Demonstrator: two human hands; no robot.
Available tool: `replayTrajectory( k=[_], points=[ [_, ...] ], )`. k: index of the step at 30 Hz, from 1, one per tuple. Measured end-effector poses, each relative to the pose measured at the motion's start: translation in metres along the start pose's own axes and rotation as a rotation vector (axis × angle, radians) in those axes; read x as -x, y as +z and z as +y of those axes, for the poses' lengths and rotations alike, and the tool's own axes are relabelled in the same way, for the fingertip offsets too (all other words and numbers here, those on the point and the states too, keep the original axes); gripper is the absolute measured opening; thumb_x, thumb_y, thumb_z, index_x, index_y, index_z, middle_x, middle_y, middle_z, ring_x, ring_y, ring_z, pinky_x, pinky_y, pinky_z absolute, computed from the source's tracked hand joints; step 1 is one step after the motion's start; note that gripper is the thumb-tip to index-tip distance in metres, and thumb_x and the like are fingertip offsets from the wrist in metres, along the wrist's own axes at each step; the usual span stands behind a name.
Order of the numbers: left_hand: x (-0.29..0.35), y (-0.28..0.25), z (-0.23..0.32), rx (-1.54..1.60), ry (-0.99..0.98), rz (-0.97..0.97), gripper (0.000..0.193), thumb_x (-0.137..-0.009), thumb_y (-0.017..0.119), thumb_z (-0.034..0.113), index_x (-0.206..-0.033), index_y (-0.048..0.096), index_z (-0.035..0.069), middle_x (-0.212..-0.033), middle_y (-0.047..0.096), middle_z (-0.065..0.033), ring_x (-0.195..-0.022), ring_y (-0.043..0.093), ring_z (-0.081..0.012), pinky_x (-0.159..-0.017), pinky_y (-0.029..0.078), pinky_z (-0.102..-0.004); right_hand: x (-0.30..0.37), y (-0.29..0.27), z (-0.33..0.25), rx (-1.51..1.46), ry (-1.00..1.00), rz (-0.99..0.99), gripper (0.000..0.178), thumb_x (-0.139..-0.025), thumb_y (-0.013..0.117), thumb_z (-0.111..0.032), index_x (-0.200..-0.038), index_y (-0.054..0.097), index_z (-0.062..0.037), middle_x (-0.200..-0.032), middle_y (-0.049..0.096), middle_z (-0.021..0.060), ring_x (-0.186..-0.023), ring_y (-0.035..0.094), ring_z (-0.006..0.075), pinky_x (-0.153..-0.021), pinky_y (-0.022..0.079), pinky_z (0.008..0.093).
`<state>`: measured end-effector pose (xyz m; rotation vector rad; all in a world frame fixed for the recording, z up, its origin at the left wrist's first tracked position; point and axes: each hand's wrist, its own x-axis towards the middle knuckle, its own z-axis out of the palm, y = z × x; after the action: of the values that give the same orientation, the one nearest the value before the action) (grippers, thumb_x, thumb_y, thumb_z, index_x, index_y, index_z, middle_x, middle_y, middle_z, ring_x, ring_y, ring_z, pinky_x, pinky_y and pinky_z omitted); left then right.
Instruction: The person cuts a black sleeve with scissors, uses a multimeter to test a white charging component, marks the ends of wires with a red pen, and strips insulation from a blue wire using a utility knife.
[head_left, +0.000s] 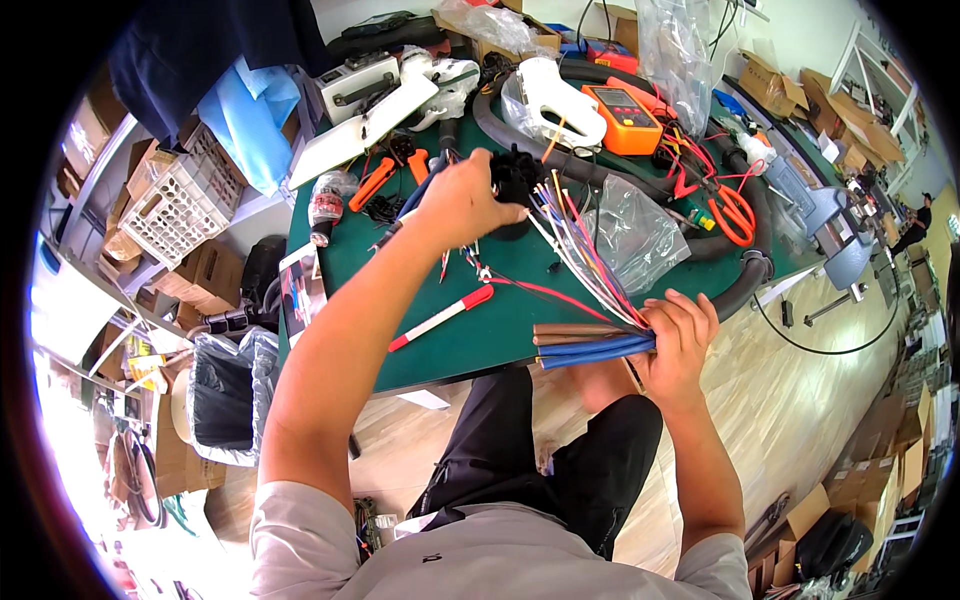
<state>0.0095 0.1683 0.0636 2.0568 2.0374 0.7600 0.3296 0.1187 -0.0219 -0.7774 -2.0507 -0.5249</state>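
Note:
My left hand [462, 206] is over the table at a black plastic part [517, 180], thumb and fingers apart; part of the black piece is hidden behind the hand. My right hand [678, 345] is wrapped round the end of a thick black cable, where its wires come out near the table's front edge. From that grip, thick blue wires [595, 349] and brown wires [572, 331] point left. A bundle of thin white, red, yellow and blue wires [590, 255] fans up toward the black part. A red wire [545, 290] runs off to the left.
A red-and-white marker [440, 318] lies on the green table [450, 362]. Beyond are an orange multimeter [621, 120], orange-handled scissors [735, 215], a clear plastic bag [640, 235], orange-handled pliers [372, 184] and a bottle [328, 205]. A lined bin [225, 395] stands at left.

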Motion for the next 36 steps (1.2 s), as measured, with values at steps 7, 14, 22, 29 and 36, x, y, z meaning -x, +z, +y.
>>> replayTrajectory(
  k=[7, 14, 22, 29, 36],
  points=[
    [-0.044, -0.008, -0.015, -0.033, -0.094, -0.061, 0.077, -0.072, 0.086, 0.041, -0.120, 0.050, -0.008, -0.108, 0.068, -0.0252, -0.107, 0.066, -0.0382, -0.092, 0.051, -0.0437, 0.010, 0.014, -0.002, 0.007, -0.018, -0.034, 0.043, -0.092, 0.063, -0.052, -0.106, 0.062, -0.0108, -0.106, 0.065, 0.0020, -0.113, 0.057, 0.0230, -0.107, 0.033, 0.0486],
    [-0.015, -0.043, -0.009, -0.032, 0.032, 0.202, 0.095, -0.081, 0.080, 0.044, -0.147, 0.036, -0.008, -0.143, 0.050, -0.0300, -0.133, 0.051, -0.0400, -0.110, 0.041, -0.0422, 0.007, 0.019, -0.007, -0.076, 0.007, -0.195, 0.054, -0.088, 0.061, -0.061, -0.108, 0.062, -0.0101, -0.107, 0.066, 0.0032, -0.113, 0.057, 0.0254, -0.107, 0.032, 0.0495],
    [0.182, -0.086, -0.033, -0.268, -0.182, 0.546, 0.087, -0.078, 0.082, 0.030, -0.146, 0.039, -0.001, -0.142, 0.049, -0.0246, -0.132, 0.047, -0.0423, -0.110, 0.038, -0.0480, 0.016, 0.024, -0.005, -0.028, 0.017, -0.161, 0.063, -0.093, 0.050, -0.069, -0.109, 0.065, -0.0097, -0.109, 0.067, 0.0036, -0.112, 0.058, 0.0246, -0.106, 0.032, 0.0477],
    [0.243, -0.049, -0.074, -0.251, -0.634, 0.373, 0.116, -0.072, 0.086, 0.045, -0.149, 0.022, -0.014, -0.139, 0.047, -0.0389, -0.131, 0.046, -0.0487, -0.111, 0.037, -0.0478, 0.014, 0.022, -0.004, -0.027, -0.001, -0.176, 0.064, -0.092, 0.053, -0.068, -0.110, 0.064, -0.0083, -0.109, 0.067, 0.0054, -0.112, 0.058, 0.0264, -0.104, 0.033, 0.0502],
    [0.206, -0.049, -0.094, -0.235, -0.583, 0.339, 0.110, -0.076, 0.082, 0.044, -0.146, 0.024, -0.018, -0.131, 0.053, -0.0395, -0.124, 0.053, -0.0486, -0.107, 0.041, -0.0478, 0.014, 0.020, -0.006, -0.040, 0.012, -0.185, 0.063, -0.089, 0.056, -0.068, -0.109, 0.064, -0.0088, -0.107, 0.066, 0.0048, -0.111, 0.058, 0.0262, -0.104, 0.034, 0.0502]
  ],
)
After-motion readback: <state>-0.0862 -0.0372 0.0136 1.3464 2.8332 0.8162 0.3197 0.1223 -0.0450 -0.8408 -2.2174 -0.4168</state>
